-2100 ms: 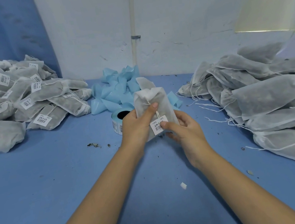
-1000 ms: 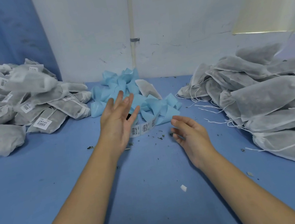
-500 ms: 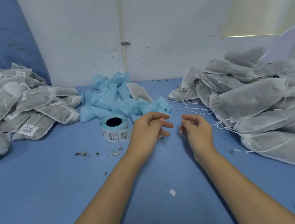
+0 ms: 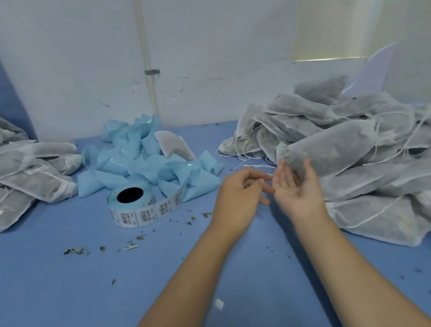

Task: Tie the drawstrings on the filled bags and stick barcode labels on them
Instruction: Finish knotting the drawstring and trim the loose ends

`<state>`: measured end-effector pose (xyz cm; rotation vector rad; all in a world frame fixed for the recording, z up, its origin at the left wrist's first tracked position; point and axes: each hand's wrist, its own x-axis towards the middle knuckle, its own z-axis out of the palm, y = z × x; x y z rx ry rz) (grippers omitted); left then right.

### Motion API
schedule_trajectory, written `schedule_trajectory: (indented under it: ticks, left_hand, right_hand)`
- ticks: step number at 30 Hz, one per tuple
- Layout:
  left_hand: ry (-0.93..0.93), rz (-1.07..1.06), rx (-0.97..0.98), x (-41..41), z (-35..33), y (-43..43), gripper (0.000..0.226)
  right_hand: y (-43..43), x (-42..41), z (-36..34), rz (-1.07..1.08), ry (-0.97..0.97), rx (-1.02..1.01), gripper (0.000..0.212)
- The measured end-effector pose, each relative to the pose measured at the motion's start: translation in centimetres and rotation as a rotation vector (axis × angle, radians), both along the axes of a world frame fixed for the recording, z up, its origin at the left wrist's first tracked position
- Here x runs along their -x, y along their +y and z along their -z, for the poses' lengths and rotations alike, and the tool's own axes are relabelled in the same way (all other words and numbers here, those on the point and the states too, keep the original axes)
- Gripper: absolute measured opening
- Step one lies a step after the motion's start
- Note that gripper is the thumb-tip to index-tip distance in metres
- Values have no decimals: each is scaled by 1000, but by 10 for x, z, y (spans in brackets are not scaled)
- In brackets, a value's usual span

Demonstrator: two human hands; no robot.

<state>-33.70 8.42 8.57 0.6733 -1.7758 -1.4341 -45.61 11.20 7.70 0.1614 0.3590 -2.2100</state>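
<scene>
- Right hand (image 4: 297, 190) palm up, fingers spread, at the near end of the uppermost grey-white nonwoven drawstring bag (image 4: 332, 152) on the right-hand heap of unlabelled bags (image 4: 394, 179); cannot tell if it touches yet
- Left hand (image 4: 240, 190) loosely curled just beside it, nothing visibly held
- Step judged: fetching the next filled bag
- Best taken by the neck, lifted clear of the loose white strings (image 4: 253, 166) so neighbouring cords do not drag along
- Then down to the blue desk (image 4: 63, 309) near the roll of barcode labels (image 4: 133, 205): cinch, knot, label the flat side
- Labelled bags (image 4: 8, 175) heaped far left
</scene>
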Motion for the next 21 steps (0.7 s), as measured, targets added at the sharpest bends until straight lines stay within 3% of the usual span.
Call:
schedule_trajectory:
  ticks: [11, 15, 19, 21]
  left_hand:
    - [-33, -12, -23, 1, 13, -4, 23]
    - [-34, -43, -25, 2, 14, -4, 23]
    - [37, -239, -9, -5, 14, -8, 20]
    - [0, -311, 9, -13, 13, -12, 35]
  right_hand:
    - [9, 8, -3, 54, -108, 64, 31]
    - [3, -5, 1, -6, -14, 2, 24]
    - [-4, -28, 1, -169, 177, -72, 6]
    - [-8, -39, 4, -271, 291, -107, 6]
